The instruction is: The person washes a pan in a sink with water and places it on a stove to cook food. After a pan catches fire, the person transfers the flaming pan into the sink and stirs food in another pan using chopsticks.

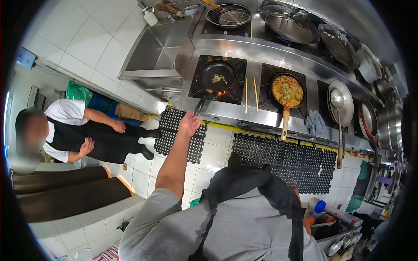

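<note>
My left hand (190, 124) is stretched out to the tip of the handle of a black frying pan (209, 68). Its fingers look spread rather than wrapped round the handle, most of which shows. In that pan sits a small pale clump of food (218, 78), and orange flames lick around the burner. Two thin wooden chopsticks (246, 96) lie apart on the steel between burners. A second pan with a wooden handle (285, 124) holds a browned, pancake-like food (288, 90) topped with green bits. My right hand is out of sight beside my body.
A steel sink (156, 45) adjoins the stove. A grey cloth (315, 122) and a wok with a ladle (336, 98) lie farther right. Several pans line the back shelf. A person in a black apron (93, 135) stands at left. Black perforated mats (283, 161) cover parts of the floor.
</note>
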A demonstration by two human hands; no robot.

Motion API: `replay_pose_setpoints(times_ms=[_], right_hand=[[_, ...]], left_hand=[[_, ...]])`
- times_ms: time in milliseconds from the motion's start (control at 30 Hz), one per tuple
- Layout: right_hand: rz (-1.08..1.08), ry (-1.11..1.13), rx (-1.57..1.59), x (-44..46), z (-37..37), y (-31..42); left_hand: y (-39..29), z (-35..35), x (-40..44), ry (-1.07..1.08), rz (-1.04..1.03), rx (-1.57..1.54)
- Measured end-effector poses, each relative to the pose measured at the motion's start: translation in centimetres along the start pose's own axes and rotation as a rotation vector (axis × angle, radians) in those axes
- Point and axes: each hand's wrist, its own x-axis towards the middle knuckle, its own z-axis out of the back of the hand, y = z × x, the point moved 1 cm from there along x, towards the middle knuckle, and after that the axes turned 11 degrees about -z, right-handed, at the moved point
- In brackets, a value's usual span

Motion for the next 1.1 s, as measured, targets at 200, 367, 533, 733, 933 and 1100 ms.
replay_pose_setpoints(times_ms=[200,367,533,733,933,1100], right_hand=[[0.001,-0.046,-0.293,-4.0,-2.0,-2.4],[-0.477,0.048,0.539,-6.2,-4.9,-6.0],[-0.239,-0.060,0.030,-9.5,2.7,-0.6],[-0.698,-0.021,0.642,-13.5,16.8,18.4],[-0.648,0.047,0.617,-12.8,15.4,16.4],[-0.370,-0.095,0.351,-13.1,14.0,12.9]], left_hand=[[-1.0,-4.0,1.1,0.123,0.190,-0.139],[-2.0,-8.4,0.0,0.516,0.441,-0.446],[-4.5,-11.5,-0.2,0.507,0.276,-0.157],[-7.9,-11.2,-3.2,0.186,-0.724,1.342],[-4.8,-8.4,-2.5,0.000,-0.522,1.735],[-0.7,-6.4,-0.3,-0.005,-0.688,1.707]])
